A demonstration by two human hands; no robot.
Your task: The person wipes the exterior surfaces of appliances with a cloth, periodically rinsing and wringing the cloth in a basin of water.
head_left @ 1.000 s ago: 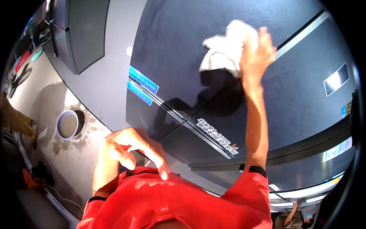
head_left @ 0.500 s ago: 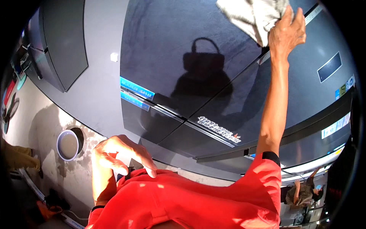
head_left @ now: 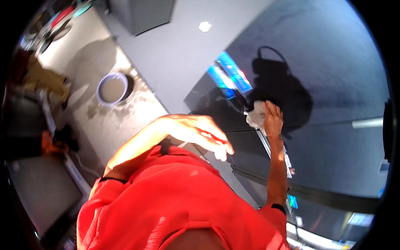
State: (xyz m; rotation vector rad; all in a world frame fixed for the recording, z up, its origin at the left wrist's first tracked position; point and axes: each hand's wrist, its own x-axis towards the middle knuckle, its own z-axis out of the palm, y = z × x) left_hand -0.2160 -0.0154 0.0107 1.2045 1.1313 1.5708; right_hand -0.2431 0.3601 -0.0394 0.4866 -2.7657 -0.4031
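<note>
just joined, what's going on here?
A person in a red shirt has the right hand on a whitish cloth, against a dark cabinet front just beside the blue labels. The left hand appears empty, loosely bent in front of the body. Off to the left, a round tub of cloudy liquid stands on the stained floor.

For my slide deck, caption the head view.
Right hand holds a pale cloth against a dark refrigerator; left hand hovers empty; a lilac-rimmed basin stands on the floor.
</note>
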